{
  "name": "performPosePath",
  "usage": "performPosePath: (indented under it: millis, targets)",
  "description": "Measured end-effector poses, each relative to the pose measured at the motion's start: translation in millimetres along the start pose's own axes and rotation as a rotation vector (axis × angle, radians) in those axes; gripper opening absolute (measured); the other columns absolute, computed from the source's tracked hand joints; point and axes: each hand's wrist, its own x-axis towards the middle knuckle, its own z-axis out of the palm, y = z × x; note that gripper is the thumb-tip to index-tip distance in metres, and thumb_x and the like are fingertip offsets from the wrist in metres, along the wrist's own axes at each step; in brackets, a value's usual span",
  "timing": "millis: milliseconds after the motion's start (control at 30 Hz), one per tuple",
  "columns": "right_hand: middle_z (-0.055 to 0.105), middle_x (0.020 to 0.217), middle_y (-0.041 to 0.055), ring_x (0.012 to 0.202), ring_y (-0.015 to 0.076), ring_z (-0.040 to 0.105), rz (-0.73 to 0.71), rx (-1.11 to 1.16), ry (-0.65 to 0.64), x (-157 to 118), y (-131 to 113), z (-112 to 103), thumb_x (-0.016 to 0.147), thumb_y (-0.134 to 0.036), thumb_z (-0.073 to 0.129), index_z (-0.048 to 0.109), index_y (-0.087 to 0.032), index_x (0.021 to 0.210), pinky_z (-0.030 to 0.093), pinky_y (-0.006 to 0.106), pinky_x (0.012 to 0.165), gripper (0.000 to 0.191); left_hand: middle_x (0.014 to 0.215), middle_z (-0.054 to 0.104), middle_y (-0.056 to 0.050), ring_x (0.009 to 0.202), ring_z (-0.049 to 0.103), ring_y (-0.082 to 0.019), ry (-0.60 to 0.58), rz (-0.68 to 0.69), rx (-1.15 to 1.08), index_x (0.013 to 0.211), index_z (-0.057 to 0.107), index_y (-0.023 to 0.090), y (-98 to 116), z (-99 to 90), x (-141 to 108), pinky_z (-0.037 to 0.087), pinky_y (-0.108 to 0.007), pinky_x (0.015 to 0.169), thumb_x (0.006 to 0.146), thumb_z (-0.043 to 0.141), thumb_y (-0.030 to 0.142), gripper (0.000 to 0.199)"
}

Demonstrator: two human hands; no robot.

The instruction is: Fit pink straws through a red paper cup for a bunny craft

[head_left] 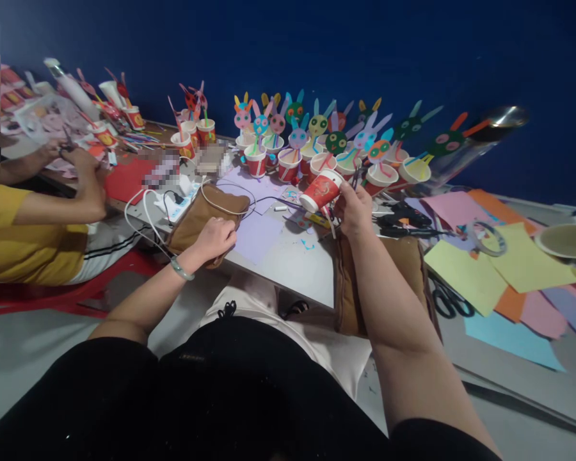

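My right hand (355,208) is closed on a red paper cup (320,192), held tilted on its side above the table. A thin dark item (356,176) shows by its fingertips; its kind is unclear. A pale pink strip (330,216) hangs below the cup. On a brown cushion (185,238) at the table's front edge rests my left hand (216,238), its fingers curled in, with nothing visible in them. Behind the held cup stand several red paper cups (288,166) bearing colourful paper rabbit heads (335,141).
A power strip (176,208) with white cables lies left of centre. Rightward are a glue gun (403,218), clear tape (487,238), black scissors (451,301) and coloured paper sheets (465,275). A second brown cushion (408,256) lies under my right forearm. A co-worker in a yellow shirt (38,230) sits left.
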Motion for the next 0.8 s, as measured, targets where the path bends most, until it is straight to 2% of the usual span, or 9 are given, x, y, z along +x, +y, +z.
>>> performPosePath:
  millis: [133,267,400,467,533,600,700,800]
  targets:
    - [0.019,0.05,-0.0115,0.04,0.0064,0.021,-0.024,-0.057,-0.047,1,0,-2,0.067,-0.084,0.076,0.034,-0.028,0.074,0.015,0.027,0.038,0.07,0.083,0.069,-0.011,0.085,0.063,-0.026,0.053,0.07,-0.078,0.082,0.06,0.02,3,9.1,-1,0.044,-0.039,0.087,0.097,0.041,0.021,0.023]
    - [0.019,0.051,-0.0111,0.041,0.0069,0.023,-0.02,-0.073,-0.062,1,0,-1,0.066,-0.085,0.076,0.036,-0.027,0.075,0.017,0.027,0.039,0.071,0.078,0.067,-0.01,0.081,0.061,-0.026,0.105,0.126,-0.201,0.078,0.058,0.021,15,13.6,1,0.042,-0.04,0.085,0.095,0.044,0.022,0.023]
    - [0.023,0.051,-0.0103,0.042,0.0075,0.025,0.024,-0.04,-0.031,-1,0,-1,0.06,-0.082,0.082,0.037,-0.027,0.073,0.019,0.027,0.039,0.072,0.075,0.068,-0.012,0.08,0.064,-0.028,-0.022,0.121,-0.156,0.075,0.062,0.018,22,-0.1,7,0.041,-0.039,0.078,0.092,0.051,0.021,0.02]
    - [0.024,0.05,-0.0104,0.042,0.0074,0.025,0.044,-0.018,-0.038,-2,0,-1,0.059,-0.08,0.085,0.038,-0.027,0.072,0.02,0.027,0.039,0.072,0.067,0.065,-0.009,0.07,0.062,-0.026,-0.076,0.148,-0.161,0.069,0.062,0.019,22,-13.5,16,0.038,-0.036,0.071,0.089,0.056,0.024,0.021]
    - [0.023,0.049,-0.0109,0.042,0.0069,0.024,0.044,-0.013,-0.056,-3,-1,0,0.06,-0.079,0.085,0.039,-0.027,0.072,0.019,0.027,0.039,0.07,0.062,0.061,-0.006,0.061,0.056,-0.021,-0.152,0.199,-0.249,0.066,0.061,0.019,23,-27.9,33,0.034,-0.033,0.065,0.089,0.058,0.027,0.024]
    - [0.022,0.049,-0.0112,0.041,0.0067,0.021,0.035,-0.034,-0.076,-4,-2,0,0.065,-0.08,0.082,0.038,-0.027,0.072,0.017,0.027,0.04,0.069,0.06,0.058,-0.002,0.056,0.049,-0.016,-0.138,0.264,-0.395,0.068,0.061,0.019,27,-39.6,59,0.031,-0.032,0.062,0.085,0.065,0.03,0.021]
    - [0.021,0.05,-0.0107,0.043,0.0074,0.019,0.033,-0.08,-0.074,-6,-5,1,0.067,-0.084,0.076,0.035,-0.027,0.072,0.016,0.028,0.041,0.07,0.066,0.061,-0.001,0.061,0.052,-0.014,0.015,0.277,-0.692,0.071,0.059,0.019,44,-45.7,112,0.035,-0.03,0.064,0.085,0.065,0.028,0.018]
    - [0.023,0.052,-0.0101,0.045,0.0081,0.021,0.051,-0.072,-0.039,-8,-8,2,0.063,-0.085,0.078,0.037,-0.027,0.073,0.019,0.028,0.042,0.072,0.08,0.067,-0.002,0.071,0.058,-0.013,0.224,0.185,-1.064,0.085,0.059,0.018,70,-38.3,162,0.044,-0.028,0.07,0.086,0.067,0.027,0.012]
